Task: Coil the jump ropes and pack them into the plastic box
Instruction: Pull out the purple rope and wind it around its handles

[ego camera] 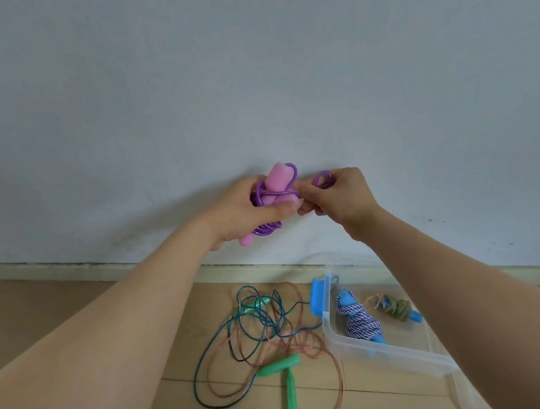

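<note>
The left grip (pixel 249 209) is closed around a bundled purple jump rope (pixel 281 178), its pink handles poking out above and below the fingers. The bundle is held up in front of the pale wall (pixel 248 73). Just beside it, the right grip (pixel 344 196) pinches a small loop of the same purple cord between thumb and fingertips. Below, on the wooden floor (pixel 71 291), sits an open clear plastic box (pixel 377 349) with a blue latch (pixel 318 296). Inside it lie a coiled blue-and-white rope (pixel 361 321) and a yellow-green rope (pixel 394 307). Left of the box, a tangle of teal and brown ropes (pixel 277 331) with green handles (pixel 279 366) is spread on the floor.
</note>
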